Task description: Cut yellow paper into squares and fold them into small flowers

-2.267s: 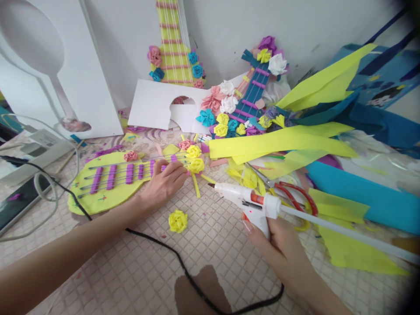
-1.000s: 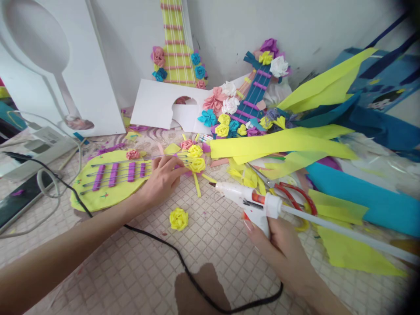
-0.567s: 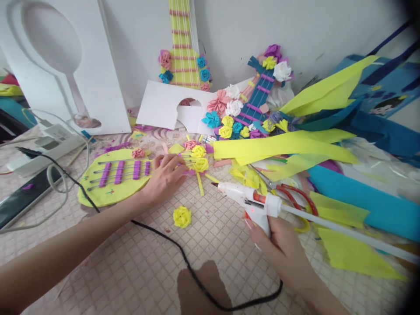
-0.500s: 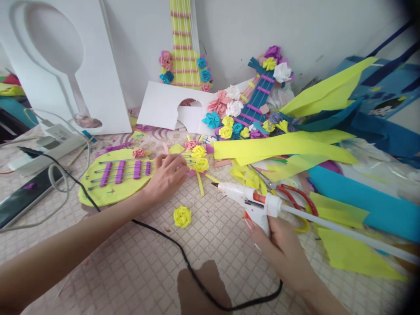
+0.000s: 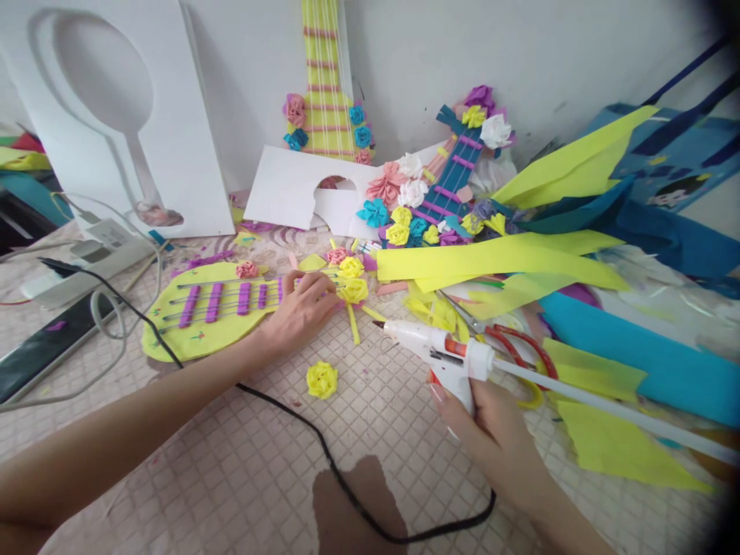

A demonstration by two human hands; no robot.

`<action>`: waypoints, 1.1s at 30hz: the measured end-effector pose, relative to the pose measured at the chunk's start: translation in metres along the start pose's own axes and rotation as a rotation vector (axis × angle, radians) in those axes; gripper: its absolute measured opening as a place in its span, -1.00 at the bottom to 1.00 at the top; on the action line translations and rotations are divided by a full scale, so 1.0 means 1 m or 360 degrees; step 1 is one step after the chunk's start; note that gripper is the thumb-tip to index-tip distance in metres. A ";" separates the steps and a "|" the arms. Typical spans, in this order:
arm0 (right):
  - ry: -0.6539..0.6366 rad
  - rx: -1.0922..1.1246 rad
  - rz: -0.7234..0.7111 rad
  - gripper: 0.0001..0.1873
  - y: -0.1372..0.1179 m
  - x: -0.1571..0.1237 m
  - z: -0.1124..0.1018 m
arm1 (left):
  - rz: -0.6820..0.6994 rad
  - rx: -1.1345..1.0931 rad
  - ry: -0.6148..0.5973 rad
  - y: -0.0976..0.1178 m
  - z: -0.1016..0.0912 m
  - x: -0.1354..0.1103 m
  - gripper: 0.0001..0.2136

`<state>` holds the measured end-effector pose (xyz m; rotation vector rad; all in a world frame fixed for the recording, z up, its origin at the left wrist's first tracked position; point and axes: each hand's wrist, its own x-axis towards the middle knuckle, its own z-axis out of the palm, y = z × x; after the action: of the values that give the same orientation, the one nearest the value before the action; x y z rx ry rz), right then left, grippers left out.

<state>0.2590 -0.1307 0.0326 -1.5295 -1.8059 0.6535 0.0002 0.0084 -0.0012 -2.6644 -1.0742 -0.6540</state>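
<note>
Bending over the neck of a yellow toy guitar point(image 5: 228, 304), the left hand point(image 5: 304, 308) shows in the head view with its fingers point(image 5: 325, 287) curled downward. Their tips are hidden, so I cannot tell whether they pinch anything. The guitar lies flat on the tabletop point(image 5: 254, 486), its rounded body to the left, with purple bars under dark strings. Yellow paper roses point(image 5: 354, 290) sit at its other end, just beyond the hand.

The right hand point(image 5: 500, 428) has its fingers wrapped round the handle of a white glue gun point(image 5: 433, 348). The nozzle points left, near the roses, and a long white stick point(image 5: 613, 408) runs out of the back. A loose yellow rose point(image 5: 322, 380) lies between the two forearms, and a black cord point(image 5: 328, 455) curves across below it.

Behind the gun are red-handled scissors point(image 5: 496, 331) and yellow paper strips point(image 5: 486, 262). Further back stand a blue decorated guitar point(image 5: 455, 179) and, at left, a white board point(image 5: 179, 154) with a guitar-like cutout.
</note>
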 end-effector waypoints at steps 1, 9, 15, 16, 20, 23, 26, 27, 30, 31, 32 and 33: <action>0.0003 -0.0007 -0.0001 -0.70 0.000 0.000 0.000 | -0.0001 -0.0023 -0.0007 0.000 0.000 0.001 -0.89; 0.0008 0.0003 -0.0012 -0.69 -0.001 0.001 0.000 | -0.0129 -0.0140 -0.0001 0.002 0.000 0.001 -0.90; 0.0010 -0.0016 0.0005 -0.68 0.002 0.000 0.001 | -0.0085 -0.0078 -0.0022 -0.002 -0.002 -0.005 -0.82; 0.0006 -0.0016 0.0014 -0.69 0.003 0.000 0.001 | -0.0072 -0.0072 -0.0024 -0.002 -0.004 -0.006 -0.82; -0.0020 0.0015 0.0081 -0.71 0.006 0.000 0.002 | -0.0201 -0.0099 0.0060 -0.005 -0.013 -0.011 -0.83; -0.0046 0.0050 0.0157 -0.70 0.006 0.000 0.003 | -0.0346 -0.0250 0.0030 -0.004 -0.025 -0.019 -0.85; -0.0074 0.0082 0.0216 -0.69 0.007 0.000 0.004 | -0.0359 -0.0674 -0.0237 0.002 -0.043 -0.027 -0.87; -0.0087 0.0096 0.0234 -0.68 0.007 0.000 0.005 | -0.0341 -0.0826 -0.0369 0.004 -0.049 -0.029 -0.86; -0.0110 0.0126 0.0279 -0.67 0.007 0.000 0.009 | -0.0206 -0.1067 -0.0680 0.015 -0.062 -0.035 -0.76; -0.0105 0.0124 0.0289 -0.67 0.007 0.001 0.011 | -0.0171 -0.1081 -0.0728 0.020 -0.064 -0.037 -0.70; -0.0099 0.0115 0.0296 -0.67 0.007 0.001 0.012 | -0.0149 -0.1074 -0.0740 0.024 -0.065 -0.038 -0.63; -0.0093 0.0099 0.0301 -0.66 0.006 0.002 0.014 | -0.0141 -0.1045 -0.0749 0.029 -0.064 -0.040 -0.58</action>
<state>0.2525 -0.1269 0.0197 -1.6676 -1.6798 0.8449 -0.0262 -0.0585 0.0364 -3.4812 -1.2626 -0.4565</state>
